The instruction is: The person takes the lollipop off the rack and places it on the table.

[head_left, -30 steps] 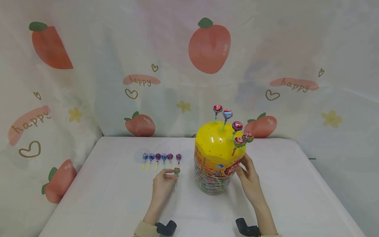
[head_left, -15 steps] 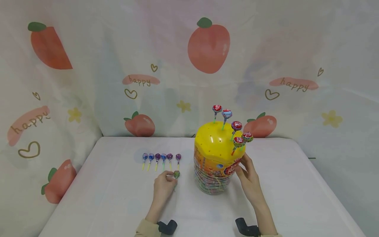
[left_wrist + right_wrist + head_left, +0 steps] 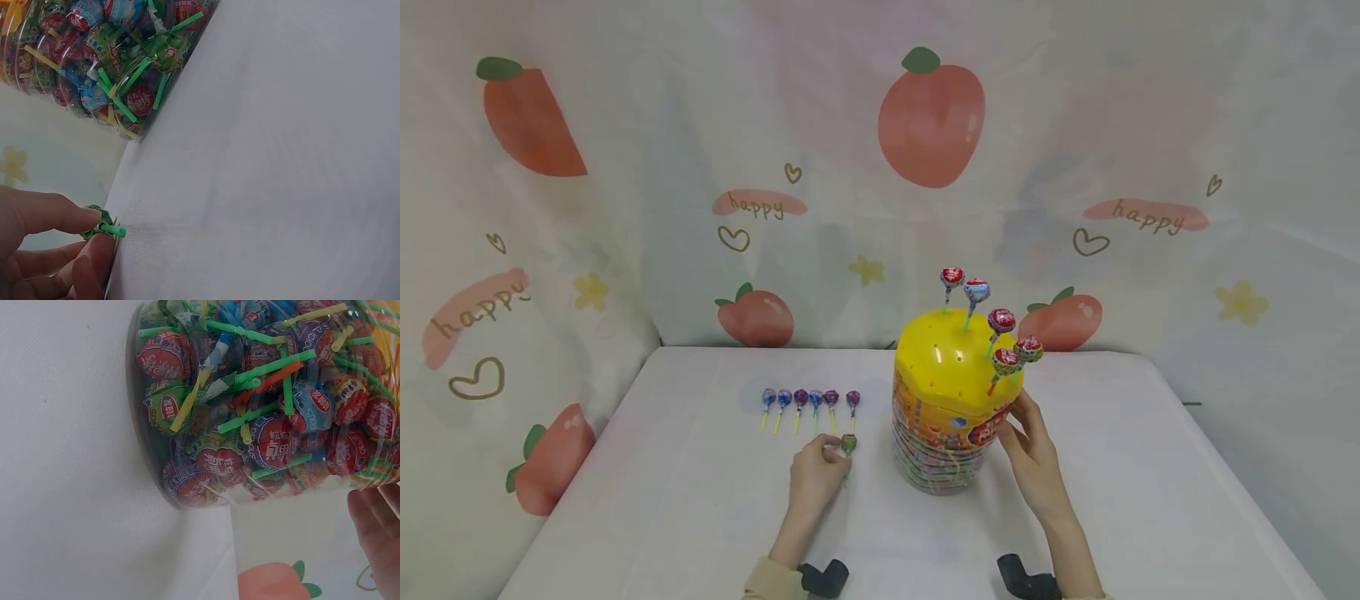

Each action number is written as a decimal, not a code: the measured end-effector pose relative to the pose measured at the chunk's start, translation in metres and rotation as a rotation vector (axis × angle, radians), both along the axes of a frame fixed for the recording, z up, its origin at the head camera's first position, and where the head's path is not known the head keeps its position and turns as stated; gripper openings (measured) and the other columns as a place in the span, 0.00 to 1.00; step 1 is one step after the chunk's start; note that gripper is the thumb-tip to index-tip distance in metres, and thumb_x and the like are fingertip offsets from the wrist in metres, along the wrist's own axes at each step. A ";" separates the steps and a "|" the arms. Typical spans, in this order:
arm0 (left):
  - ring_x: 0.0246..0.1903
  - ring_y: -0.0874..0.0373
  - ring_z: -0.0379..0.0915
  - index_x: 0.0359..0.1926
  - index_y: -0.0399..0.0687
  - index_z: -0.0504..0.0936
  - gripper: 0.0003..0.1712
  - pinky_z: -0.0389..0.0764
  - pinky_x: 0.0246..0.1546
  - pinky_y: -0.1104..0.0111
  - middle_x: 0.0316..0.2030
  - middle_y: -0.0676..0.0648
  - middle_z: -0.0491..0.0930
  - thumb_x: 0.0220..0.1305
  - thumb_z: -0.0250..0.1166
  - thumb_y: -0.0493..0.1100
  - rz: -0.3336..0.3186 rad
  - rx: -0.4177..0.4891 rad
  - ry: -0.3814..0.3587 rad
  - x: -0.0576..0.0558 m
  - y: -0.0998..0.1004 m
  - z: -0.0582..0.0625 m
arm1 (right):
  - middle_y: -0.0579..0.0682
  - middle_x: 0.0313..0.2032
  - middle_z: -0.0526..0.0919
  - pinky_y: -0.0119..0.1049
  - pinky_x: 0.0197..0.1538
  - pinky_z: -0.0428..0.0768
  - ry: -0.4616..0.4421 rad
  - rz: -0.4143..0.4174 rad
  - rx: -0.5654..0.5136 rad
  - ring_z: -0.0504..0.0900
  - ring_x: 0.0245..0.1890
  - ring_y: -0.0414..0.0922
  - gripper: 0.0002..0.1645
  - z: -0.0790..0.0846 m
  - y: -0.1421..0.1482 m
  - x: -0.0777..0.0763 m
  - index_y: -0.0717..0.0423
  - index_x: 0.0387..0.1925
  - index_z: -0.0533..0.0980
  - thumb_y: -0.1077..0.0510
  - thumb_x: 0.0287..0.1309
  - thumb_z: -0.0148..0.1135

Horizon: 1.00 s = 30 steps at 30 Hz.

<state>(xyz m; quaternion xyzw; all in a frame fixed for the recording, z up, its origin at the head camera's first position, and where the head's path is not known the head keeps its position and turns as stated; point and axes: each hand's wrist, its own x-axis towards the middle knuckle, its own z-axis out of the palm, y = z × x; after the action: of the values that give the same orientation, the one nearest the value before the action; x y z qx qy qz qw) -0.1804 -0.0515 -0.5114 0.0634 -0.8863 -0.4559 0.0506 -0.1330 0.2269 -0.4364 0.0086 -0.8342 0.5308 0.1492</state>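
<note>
My left hand (image 3: 816, 471) pinches a green-wrapped lollipop (image 3: 848, 445) between thumb and fingers, low over the white table, just in front of the row of lollipops. The left wrist view shows the green stick end (image 3: 114, 231) poking out past the fingertips. A big clear candy jar (image 3: 943, 467) with a yellow lid (image 3: 947, 358) stands upright to the right of it. Against the jar's right side, near its upper part, rests my right hand (image 3: 1036, 467); its fingers look fairly straight. Several lollipops, such as a red-and-purple one (image 3: 1001, 322), stand upright in the lid's right side.
A row of lollipops with blue or purple wrappers lies on the table, the one at its right end (image 3: 853, 400) set a little apart. Wrapped lollipops (image 3: 275, 440) fill the jar. More small holes dot the lid. A patterned cloth (image 3: 850, 125) hangs behind the table.
My left hand has lowered slightly toward me with the green lollipop. The right hand and the jar have stayed in place.
</note>
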 end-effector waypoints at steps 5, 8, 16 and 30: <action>0.17 0.62 0.73 0.43 0.39 0.83 0.18 0.70 0.22 0.69 0.20 0.49 0.84 0.46 0.70 0.35 -0.009 -0.016 0.012 0.002 -0.001 0.001 | 0.52 0.70 0.62 0.12 0.56 0.61 0.002 -0.004 0.001 0.59 0.61 0.23 0.35 0.000 0.001 0.001 0.42 0.74 0.50 0.55 0.71 0.48; 0.17 0.62 0.72 0.43 0.38 0.82 0.19 0.70 0.21 0.69 0.20 0.49 0.83 0.46 0.70 0.36 -0.008 -0.035 0.029 0.003 -0.001 0.005 | 0.52 0.70 0.62 0.12 0.56 0.61 0.000 -0.008 0.005 0.59 0.61 0.24 0.35 0.000 0.001 0.001 0.42 0.74 0.50 0.55 0.71 0.48; 0.22 0.64 0.75 0.47 0.45 0.83 0.19 0.72 0.23 0.72 0.25 0.53 0.82 0.51 0.70 0.39 0.001 -0.021 0.097 0.008 0.005 0.026 | 0.51 0.70 0.62 0.14 0.57 0.61 0.003 -0.005 0.008 0.59 0.61 0.24 0.35 0.000 0.002 0.001 0.41 0.74 0.50 0.56 0.70 0.49; 0.31 0.60 0.79 0.50 0.47 0.81 0.21 0.78 0.30 0.76 0.32 0.51 0.83 0.53 0.70 0.36 -0.074 0.138 0.334 0.026 0.028 0.091 | 0.53 0.69 0.63 0.11 0.56 0.62 0.037 0.016 -0.005 0.59 0.61 0.22 0.36 -0.001 0.001 0.000 0.41 0.74 0.50 0.58 0.70 0.49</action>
<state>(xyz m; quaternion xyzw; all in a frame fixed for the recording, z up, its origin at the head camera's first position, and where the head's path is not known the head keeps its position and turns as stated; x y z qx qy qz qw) -0.1543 -0.0232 -0.4201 -0.0425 -0.8339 -0.5215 0.1757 -0.1333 0.2275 -0.4373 0.0249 -0.8298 0.5339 0.1606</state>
